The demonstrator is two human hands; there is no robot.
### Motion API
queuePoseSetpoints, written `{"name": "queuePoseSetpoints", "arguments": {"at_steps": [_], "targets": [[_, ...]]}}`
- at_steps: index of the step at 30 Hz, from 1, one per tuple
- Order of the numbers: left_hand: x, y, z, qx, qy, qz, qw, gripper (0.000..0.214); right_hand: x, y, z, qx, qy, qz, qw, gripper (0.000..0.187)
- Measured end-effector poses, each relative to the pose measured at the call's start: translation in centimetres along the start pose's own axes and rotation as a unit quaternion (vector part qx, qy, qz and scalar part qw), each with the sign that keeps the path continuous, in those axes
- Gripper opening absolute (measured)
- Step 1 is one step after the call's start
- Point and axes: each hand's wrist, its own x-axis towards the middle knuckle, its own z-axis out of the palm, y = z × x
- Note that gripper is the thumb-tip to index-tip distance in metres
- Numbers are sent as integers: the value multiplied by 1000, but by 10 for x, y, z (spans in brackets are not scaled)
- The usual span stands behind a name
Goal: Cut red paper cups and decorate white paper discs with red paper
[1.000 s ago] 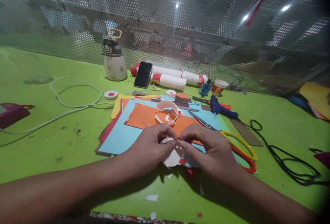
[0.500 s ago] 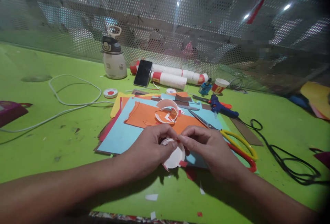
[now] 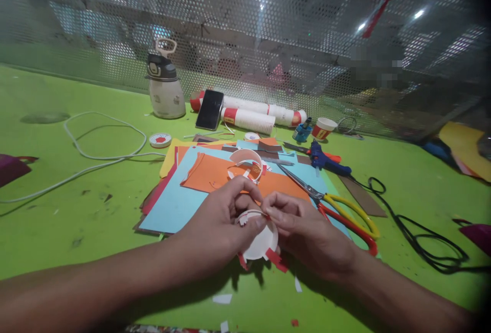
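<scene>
In the head view, my left hand (image 3: 218,223) grips a round white cut paper-cup piece (image 3: 264,241), its thumb lying across the white face. Red-tipped strips stick out from the lower edge of this piece. At its upper rim the fingers of my right hand (image 3: 307,228) are pinched together, touching the edge beside my left fingertips. Just beyond my hands a cut paper-cup ring (image 3: 247,156) stands on an orange paper sheet (image 3: 209,169). Large scissors (image 3: 341,215) with yellow and red handles lie by my right hand.
Beneath the orange sheet is light-blue paper (image 3: 164,205). A blue glue gun (image 3: 326,159) with a black cord (image 3: 418,241) lies on the right. Farther back are a phone (image 3: 209,110), stacked paper cups (image 3: 249,120), a bottle (image 3: 166,92) and a perforated screen (image 3: 230,31).
The paper-cup piece has tilted so that more of its white face and red-tipped strips shows. My right fingers have shifted slightly along its rim. The whole view has moved a little.
</scene>
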Motion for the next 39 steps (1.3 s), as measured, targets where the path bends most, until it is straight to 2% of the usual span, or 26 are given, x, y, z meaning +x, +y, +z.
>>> {"name": "queuePoseSetpoints", "arguments": {"at_steps": [6, 14, 16, 19, 21, 23, 29, 32, 36, 39], "targets": [[-2, 1, 0, -29, -20, 4, 999, 20, -2, 5, -1, -5, -23, -6, 1000, 20], [5, 5, -9, 9, -25, -37, 999, 28, 0, -4, -5, -20, 5, -7, 1000, 27], [7, 7, -11, 17, -30, -46, 998, 31, -1, -10, -9, -63, 10, -38, 997, 31], [7, 7, -13, 19, -56, -49, 997, 31, -2, -17, -10, -195, 27, -90, 976, 34], [8, 5, -14, 18, -82, -41, 996, 29, -3, -19, -8, -259, 26, -89, 961, 36], [9, 2, -14, 23, -96, -31, 995, 27, -3, -17, -3, -270, 24, -69, 960, 41], [14, -2, -15, 45, -54, -33, 997, 28, 0, -10, 2, -240, 87, -68, 964, 48], [15, -1, -19, -1, -28, -43, 999, 31, 2, -10, -1, -213, 123, -99, 964, 48], [14, 1, -20, -96, -30, -59, 993, 27, 7, -8, -3, -185, 176, -146, 956, 51], [12, -1, -16, -105, 3, -53, 993, 35, 9, -4, -2, -173, 196, -161, 952, 53]]}}
